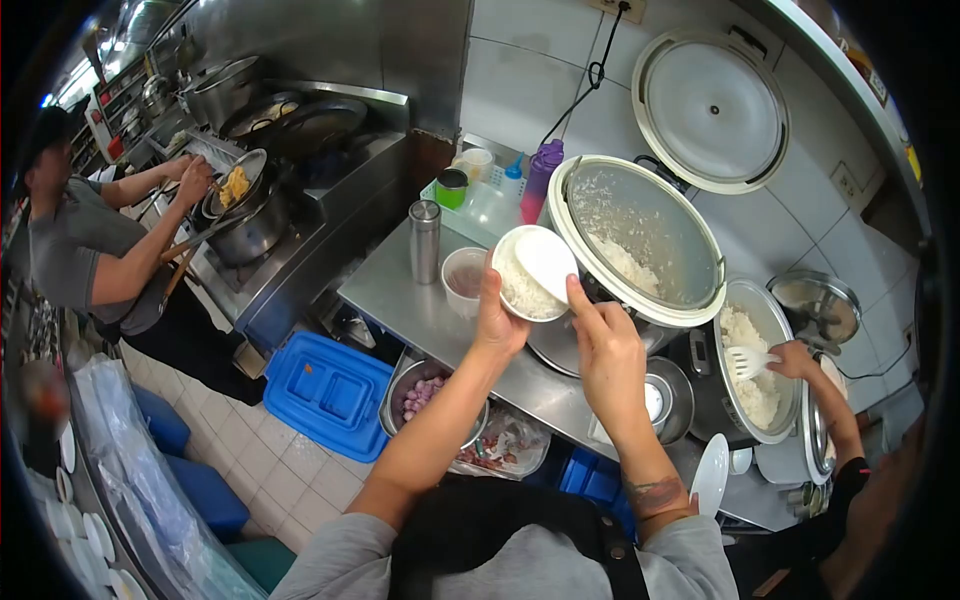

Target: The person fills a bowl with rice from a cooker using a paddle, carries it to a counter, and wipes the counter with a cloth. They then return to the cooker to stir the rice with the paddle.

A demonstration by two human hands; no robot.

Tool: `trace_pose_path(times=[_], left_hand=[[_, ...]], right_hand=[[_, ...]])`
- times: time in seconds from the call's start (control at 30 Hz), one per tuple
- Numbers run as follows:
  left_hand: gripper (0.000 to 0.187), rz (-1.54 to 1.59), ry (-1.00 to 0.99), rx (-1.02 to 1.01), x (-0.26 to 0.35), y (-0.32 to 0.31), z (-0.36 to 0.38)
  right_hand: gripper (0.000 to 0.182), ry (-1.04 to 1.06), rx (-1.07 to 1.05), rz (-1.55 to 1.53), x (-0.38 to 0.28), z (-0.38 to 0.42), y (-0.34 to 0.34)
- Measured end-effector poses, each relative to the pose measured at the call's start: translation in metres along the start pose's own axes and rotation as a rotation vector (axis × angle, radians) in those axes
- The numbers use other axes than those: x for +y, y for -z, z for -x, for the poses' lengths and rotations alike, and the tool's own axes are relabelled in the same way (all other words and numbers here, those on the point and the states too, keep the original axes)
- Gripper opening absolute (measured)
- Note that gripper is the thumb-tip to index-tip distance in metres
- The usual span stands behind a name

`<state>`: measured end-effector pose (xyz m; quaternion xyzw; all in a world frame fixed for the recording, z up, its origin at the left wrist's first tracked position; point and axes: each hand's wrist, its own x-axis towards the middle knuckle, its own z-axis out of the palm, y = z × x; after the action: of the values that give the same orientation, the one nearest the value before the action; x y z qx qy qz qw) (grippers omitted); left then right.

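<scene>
Two hands mid-frame: I see left hand (503, 322) clamped on rice bowl (521, 288), right hand (608, 352) index extended at rim, grip unclear.

A big round cream-rimmed rice cooker (690, 316) sits on the long stainless steel counter (515, 385), tall cylindrical steel flask (425, 242) off to its left, another black-bodied cooker (790, 405) to its right. A round cream-rimmed lid (715, 105) is on the white tiled wall (520, 70) behind. Round white bowl (540, 316) in front (smaller white dish (545, 265) inside, plus white rice (520, 288)).
</scene>
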<state>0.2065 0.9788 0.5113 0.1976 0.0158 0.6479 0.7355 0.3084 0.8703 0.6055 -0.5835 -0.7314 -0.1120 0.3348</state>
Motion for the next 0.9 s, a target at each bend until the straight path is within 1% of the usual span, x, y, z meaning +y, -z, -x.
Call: trace_pose_path(times=[0.1, 0.17, 0.2, 0.23, 0.3, 0.37, 0.4, 0.43, 0.47, 0.53, 0.57, 0.6, 0.67, 0.77, 0.8, 0.9], left_hand=[[0.082, -0.186, -0.025, -0.068, 0.009, 0.011, 0.013], [0.085, -0.172, 0.031, 0.030, 0.009, 0.013, 0.023], [0.087, -0.162, 0.058, 0.077, 0.008, 0.013, 0.027], [0.086, -0.115, 0.082, 0.090, 0.008, 0.013, 0.033], [0.085, -0.017, 0.112, 0.114, 0.013, 0.014, 0.039], [0.085, 0.092, 0.132, 0.109, 0.019, 0.027, 0.045], [0.085, 0.145, 0.134, 0.109, 0.025, 0.034, 0.051], [0.085, 0.182, 0.169, 0.119, 0.032, 0.037, 0.060], [0.085, 0.218, 0.202, 0.126, 0.041, 0.040, 0.069], [0.082, 0.280, 0.257, 0.160, 0.054, 0.052, 0.091], [0.081, 0.319, 0.253, 0.190, 0.057, 0.064, 0.103], [0.079, 0.355, 0.258, 0.218, 0.058, 0.078, 0.115], [0.077, 0.421, 0.255, 0.253, 0.062, 0.091, 0.137], [0.076, 0.441, 0.206, 0.253, 0.064, 0.101, 0.166], [0.088, 0.345, 0.178, 0.221, 0.064, 0.102, 0.175], [0.105, 0.439, 0.085, 0.184, 0.072, 0.104, 0.200]], right_hand=[[0.050, 0.037, -0.153, 0.071, 0.004, 0.002, 0.009], [0.048, 0.033, -0.249, -0.004, 0.007, -0.003, 0.012], [0.047, 0.024, -0.267, -0.103, 0.008, -0.006, 0.016], [0.047, -0.029, -0.349, -0.161, 0.014, -0.008, 0.021], [0.042, -0.100, -0.069, -0.329, 0.034, 0.011, 0.020], [0.036, -0.564, 0.262, -0.302, 0.062, 0.041, 0.025], [0.037, -0.568, 0.460, -0.269, 0.093, 0.064, 0.022], [0.041, -0.647, 0.401, -0.036, 0.115, 0.086, 0.034], [0.042, -0.574, 0.429, 0.103, 0.148, 0.118, 0.038], [0.039, -0.806, 0.170, 0.283, 0.141, 0.142, 0.054], [0.039, -0.930, -0.042, 0.304, 0.154, 0.159, 0.058], [0.040, -0.966, -0.164, 0.328, 0.168, 0.182, 0.070], [0.040, -0.939, -0.338, 0.430, 0.194, 0.226, 0.115], [0.041, -0.788, -0.512, 0.612, 0.238, 0.274, 0.187], [0.041, -0.713, -0.537, 0.663, 0.249, 0.279, 0.204], [0.042, -0.383, -0.497, 0.817, 0.247, 0.256, 0.225]])
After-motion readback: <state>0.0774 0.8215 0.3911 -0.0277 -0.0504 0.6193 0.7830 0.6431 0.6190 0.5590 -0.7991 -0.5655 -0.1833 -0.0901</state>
